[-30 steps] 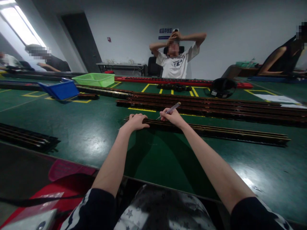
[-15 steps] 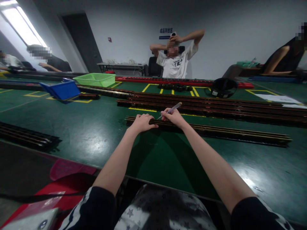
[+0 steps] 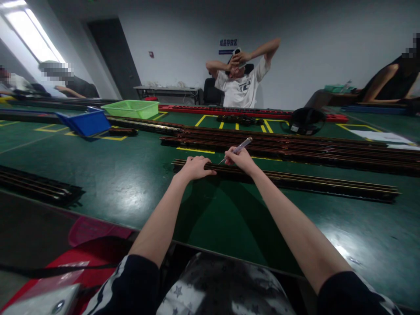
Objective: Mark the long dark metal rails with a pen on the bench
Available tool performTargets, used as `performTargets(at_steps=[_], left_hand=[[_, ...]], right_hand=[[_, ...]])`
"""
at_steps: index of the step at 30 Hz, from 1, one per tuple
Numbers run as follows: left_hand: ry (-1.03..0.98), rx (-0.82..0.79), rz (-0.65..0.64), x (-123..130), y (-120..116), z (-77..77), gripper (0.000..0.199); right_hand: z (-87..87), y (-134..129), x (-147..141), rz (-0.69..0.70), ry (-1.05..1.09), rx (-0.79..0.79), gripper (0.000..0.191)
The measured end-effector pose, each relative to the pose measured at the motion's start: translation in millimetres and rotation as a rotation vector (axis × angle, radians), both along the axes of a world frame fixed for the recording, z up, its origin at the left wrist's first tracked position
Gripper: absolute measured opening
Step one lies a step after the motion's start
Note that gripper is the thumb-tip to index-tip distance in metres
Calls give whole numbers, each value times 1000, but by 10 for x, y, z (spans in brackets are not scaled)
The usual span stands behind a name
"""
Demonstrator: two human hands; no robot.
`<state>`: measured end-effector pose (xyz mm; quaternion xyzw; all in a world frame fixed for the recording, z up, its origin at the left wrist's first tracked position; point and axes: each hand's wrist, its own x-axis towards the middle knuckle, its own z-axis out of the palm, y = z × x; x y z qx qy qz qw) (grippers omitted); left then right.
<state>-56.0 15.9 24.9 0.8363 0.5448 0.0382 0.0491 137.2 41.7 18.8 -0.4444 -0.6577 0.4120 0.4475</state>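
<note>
My left hand (image 3: 197, 168) is closed over the left part of a long bundle of dark strips (image 3: 315, 183) with brassy edges. Its thumb lies along the near side and its fingers reach over the top. In my right hand (image 3: 241, 159) I pinch a slim pen-like tool (image 3: 243, 144) with a translucent handle and a thin metal shaft. Its shaft slants down to the left, with the tip at the strips just right of my left hand. Whether the tip touches them I cannot tell.
More long dark strips (image 3: 295, 148) lie behind, and another stack (image 3: 36, 186) at the left. Beyond are a blue bin (image 3: 85, 123), a green basket (image 3: 131, 109) and a black headband (image 3: 306, 121). A person (image 3: 241, 87) sits opposite, arms raised; others sit at both sides.
My right hand and its tool have shifted slightly to the right along the strips. The left hand keeps its place.
</note>
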Motion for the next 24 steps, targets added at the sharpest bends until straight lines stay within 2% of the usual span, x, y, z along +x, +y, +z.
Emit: performTargets(at_steps=[10,24], left_hand=[[2,-10,-7,-39,24,-6,53],[-6,-24,32,-145,39,-8,52]], right_hand=[[35,-10,14,-15,-89,43,22],[38,-1,17,-42,-36,-34,24]])
